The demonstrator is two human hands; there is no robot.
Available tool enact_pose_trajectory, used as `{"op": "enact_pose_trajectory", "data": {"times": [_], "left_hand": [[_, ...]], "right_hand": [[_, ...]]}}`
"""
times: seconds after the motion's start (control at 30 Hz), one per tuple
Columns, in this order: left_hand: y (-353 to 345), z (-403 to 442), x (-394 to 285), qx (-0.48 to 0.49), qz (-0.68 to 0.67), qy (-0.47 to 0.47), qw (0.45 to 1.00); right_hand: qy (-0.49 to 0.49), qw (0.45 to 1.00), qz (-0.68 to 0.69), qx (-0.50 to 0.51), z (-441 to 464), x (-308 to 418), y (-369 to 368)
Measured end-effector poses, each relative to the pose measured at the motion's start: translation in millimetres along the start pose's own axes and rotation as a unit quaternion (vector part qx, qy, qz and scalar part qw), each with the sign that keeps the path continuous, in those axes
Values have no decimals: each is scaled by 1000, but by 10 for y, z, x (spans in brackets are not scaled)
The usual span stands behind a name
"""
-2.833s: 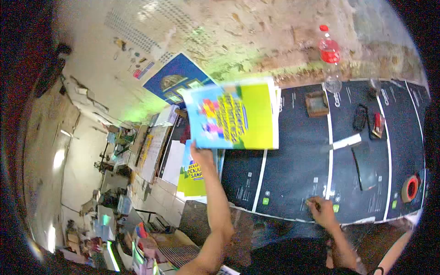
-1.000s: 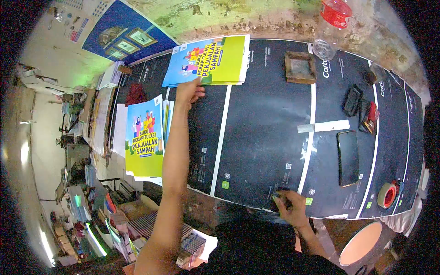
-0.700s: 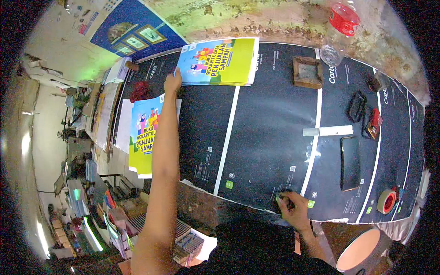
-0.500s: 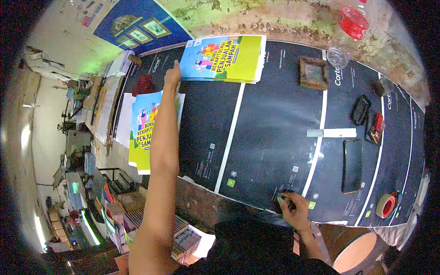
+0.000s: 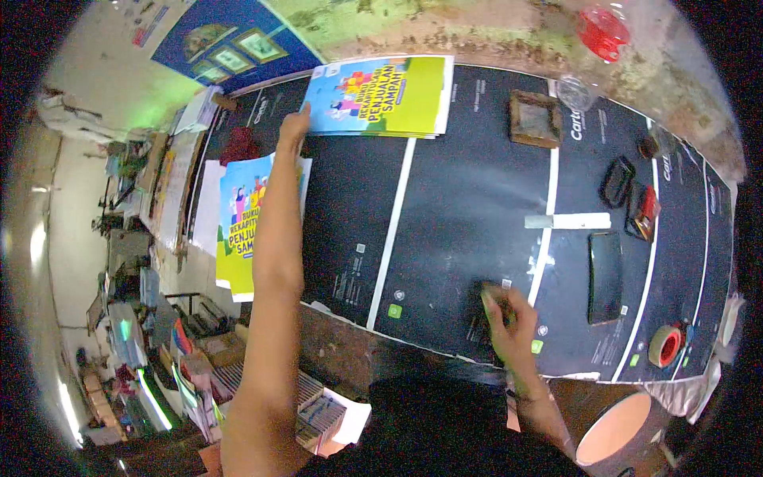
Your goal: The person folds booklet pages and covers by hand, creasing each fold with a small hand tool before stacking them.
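Observation:
My left hand reaches far out to the left edge of a stack of printed booklet covers, blue and lime green, lettered "Buku Rekapitulasi Penjualan Sampah". Its fingers lie stretched along that edge. A second stack of the same covers lies nearer, partly hidden by my left forearm. My right hand hovers at or just above the front of the black table covering. Its thumb and fingers are curled together and slightly blurred; whatever they hold, if anything, is too dark to make out.
Rightward lie a wooden tray, a white-and-grey strip, a black phone, a dark red-and-black item and a tape roll. A clear bottle with red label stands by the wall. A round stool is below.
My right hand has moved forward from the table's front edge, over the black covering. My left hand stays at the far stack. The whole view has shifted slightly.

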State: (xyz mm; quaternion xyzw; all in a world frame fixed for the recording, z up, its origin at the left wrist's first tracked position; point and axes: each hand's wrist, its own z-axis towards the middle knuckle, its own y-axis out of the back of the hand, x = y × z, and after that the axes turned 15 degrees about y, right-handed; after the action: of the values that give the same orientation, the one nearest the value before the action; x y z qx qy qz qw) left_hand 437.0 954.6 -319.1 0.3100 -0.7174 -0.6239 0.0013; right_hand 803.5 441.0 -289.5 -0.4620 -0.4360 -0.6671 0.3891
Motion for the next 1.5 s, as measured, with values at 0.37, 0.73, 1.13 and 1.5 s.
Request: {"op": "enact_pose_trajectory", "data": {"times": [0.37, 0.73, 1.13, 1.5], "left_hand": [[2, 10, -75, 19, -27, 27, 999], [33, -332, -201, -51, -15, -6, 999], [1055, -676, -530, -114, -29, -171, 978], [2282, -1989, 761, -74, 49, -187, 978]], "right_hand": [[122, 989, -73, -39, 2424, -576, -1368], [101, 988, -115, -30, 2455, -575, -1539], [102, 994, -38, 6, 2070, -267, -1198], [113, 975, -16, 192, 403, 118, -937]]}}
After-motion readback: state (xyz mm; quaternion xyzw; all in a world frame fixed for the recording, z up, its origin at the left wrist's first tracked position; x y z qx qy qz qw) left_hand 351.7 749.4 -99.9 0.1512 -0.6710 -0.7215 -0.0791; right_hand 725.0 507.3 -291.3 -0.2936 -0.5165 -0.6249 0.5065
